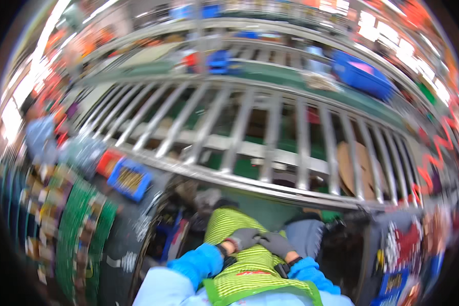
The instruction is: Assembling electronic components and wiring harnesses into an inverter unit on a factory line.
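Note:
In grey gloves, my left hand (243,238) and my right hand (275,244) meet at the fingers over my lap. Both have their fingers curled and pressed together. Whatever may be between them is too small and blurred to make out. Beneath them lies the yellow-green striped apron (237,278) that I wear, its lower part spread over my leg. Bright blue sleeve covers reach down my forearms, and dark bands circle both wrists.
Ahead runs a metal roller conveyor (234,137). A blue bin of small brass-coloured parts (130,178) and a red bin (109,162) stand at left, near green circuit boards (79,229). A large blue bin (362,74) sits beyond the rollers. Far left is another person (40,135).

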